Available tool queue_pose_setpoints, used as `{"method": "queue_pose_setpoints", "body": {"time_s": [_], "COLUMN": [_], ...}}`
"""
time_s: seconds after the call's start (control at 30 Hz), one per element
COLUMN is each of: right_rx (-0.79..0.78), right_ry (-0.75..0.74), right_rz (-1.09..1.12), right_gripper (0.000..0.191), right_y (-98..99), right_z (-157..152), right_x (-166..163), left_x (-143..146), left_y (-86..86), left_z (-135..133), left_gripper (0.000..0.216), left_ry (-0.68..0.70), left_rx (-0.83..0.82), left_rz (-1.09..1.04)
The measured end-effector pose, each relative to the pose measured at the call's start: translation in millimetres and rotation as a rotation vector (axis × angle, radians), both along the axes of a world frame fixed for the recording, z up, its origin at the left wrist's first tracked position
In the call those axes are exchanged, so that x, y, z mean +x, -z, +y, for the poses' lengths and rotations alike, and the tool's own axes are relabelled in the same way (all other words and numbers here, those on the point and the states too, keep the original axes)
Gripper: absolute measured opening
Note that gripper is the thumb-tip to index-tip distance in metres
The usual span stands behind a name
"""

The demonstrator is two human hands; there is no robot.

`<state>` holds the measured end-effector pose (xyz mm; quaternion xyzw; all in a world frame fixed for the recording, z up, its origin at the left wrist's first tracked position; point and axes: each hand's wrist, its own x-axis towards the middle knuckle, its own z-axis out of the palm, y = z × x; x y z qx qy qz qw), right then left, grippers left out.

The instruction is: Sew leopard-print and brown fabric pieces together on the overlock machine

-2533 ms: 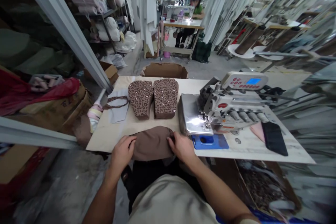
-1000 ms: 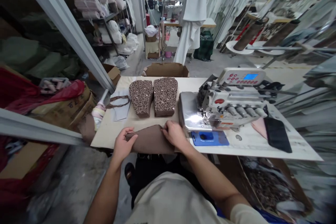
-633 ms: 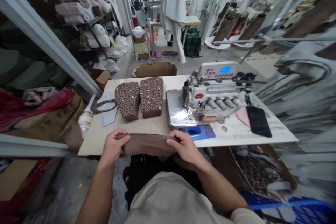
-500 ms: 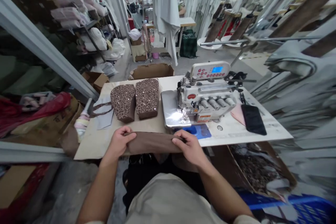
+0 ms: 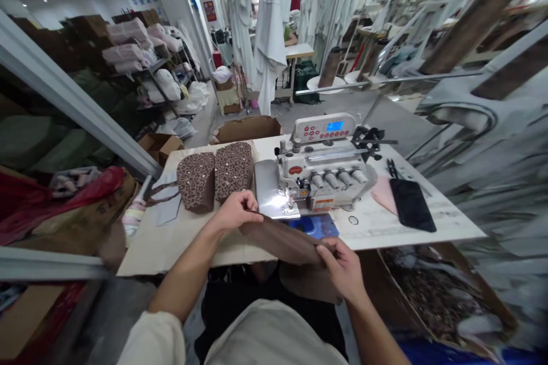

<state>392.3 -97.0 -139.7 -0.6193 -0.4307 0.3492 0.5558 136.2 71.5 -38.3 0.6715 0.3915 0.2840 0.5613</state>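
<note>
While the left hand (image 5: 237,210) pinches one end of a brown cloth (image 5: 285,242), the right hand (image 5: 341,265) holds its other end, each grip closed between thumb and fingers. Slanting from ten o'clock down to four, the cloth spans the gap between them at the near edge of the desk (image 5: 165,245). Taking the cloth as the dial's centre, a partly hidden blue plate (image 5: 319,225) lies just beyond it at two o'clock. Between two and three rests a flat black object (image 5: 411,206), overlapping a pink piece (image 5: 384,193). At one stands a white sewing machine (image 5: 325,165), its screen lit blue; between ten and eleven, two leopard-print stacks (image 5: 196,179) sit side by side. Past the far edge, an open carton (image 5: 248,129) shows between eleven and twelve, white fabric (image 5: 272,28) hangs at twelve, and pink rolls (image 5: 125,34) fill a rack near eleven.
</note>
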Motion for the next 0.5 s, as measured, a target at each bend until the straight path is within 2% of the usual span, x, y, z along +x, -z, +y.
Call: {"method": "queue_pose_setpoints", "body": {"time_s": [0.1, 0.2, 0.27, 0.33, 0.4, 0.47, 0.5], "right_rx": [-0.053, -0.136, -0.196, -0.240, -0.266, -0.288, -0.298], "right_ry": [-0.090, -0.294, -0.412, -0.467, -0.476, -0.476, -0.478], "right_rz": [0.179, 0.412, 0.532, 0.628, 0.704, 0.747, 0.756], "right_gripper": [0.040, 0.044, 0.044, 0.043, 0.044, 0.044, 0.043], "right_y": [11.3, 16.6, 18.8, 21.6, 25.6, 30.7, 33.5], "right_z": [-4.3, -9.4, -12.3, -13.9, -14.2, -14.5, -15.2], "right_x": [-17.5, -45.8, -65.3, -81.9, -94.3, -102.0, -104.5], "left_x": [14.4, 28.1, 35.1, 39.8, 42.7, 44.6, 45.5], "left_y": [-8.2, -13.1, -12.6, -9.0, -2.9, 5.0, 9.3], "left_z": [20.0, 30.5, 28.7, 19.3, 3.1, -18.2, -29.6], "left_gripper": [0.045, 0.033, 0.030, 0.033, 0.026, 0.013, 0.014], "left_ry": [0.044, 0.094, 0.063, -0.048, -0.143, -0.163, -0.159], "left_rx": [0.136, 0.289, 0.439, 0.605, 0.714, 0.763, 0.781], "left_rz": [0.210, 0.412, 0.502, 0.575, 0.633, 0.671, 0.681]}}
